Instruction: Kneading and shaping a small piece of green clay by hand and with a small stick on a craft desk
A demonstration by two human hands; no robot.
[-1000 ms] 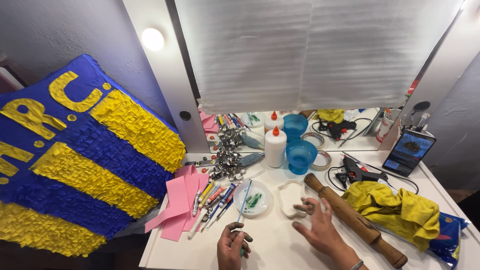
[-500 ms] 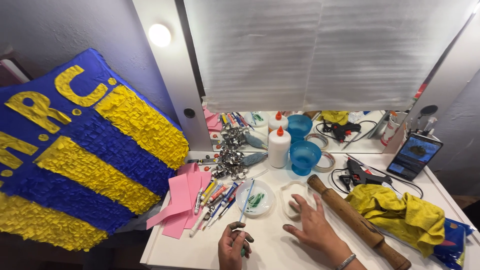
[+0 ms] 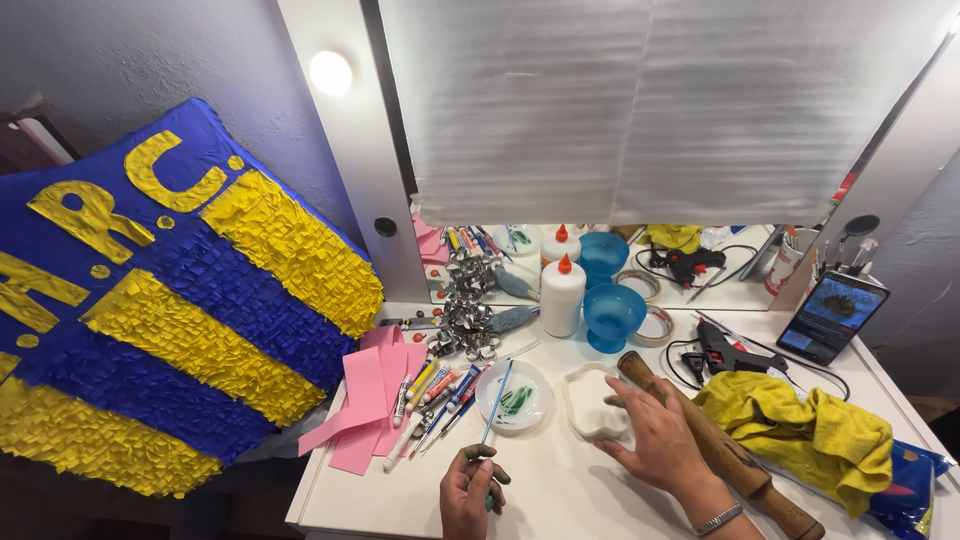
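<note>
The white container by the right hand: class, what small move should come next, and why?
Probably the right hand closes on the white container to steady it: its fingers already reach the rim, while the left hand holds a small dark piece.

Head view, looking down, near table (image 3: 560,495)

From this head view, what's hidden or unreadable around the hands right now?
- Head view: the left hand closes over a small dark item; its fingers hide what it is.
- The right hand covers part of the white dish; the contents are unseen.
- The rolling pin passes behind the right hand.
- The phone screen is too small to read.
</note>
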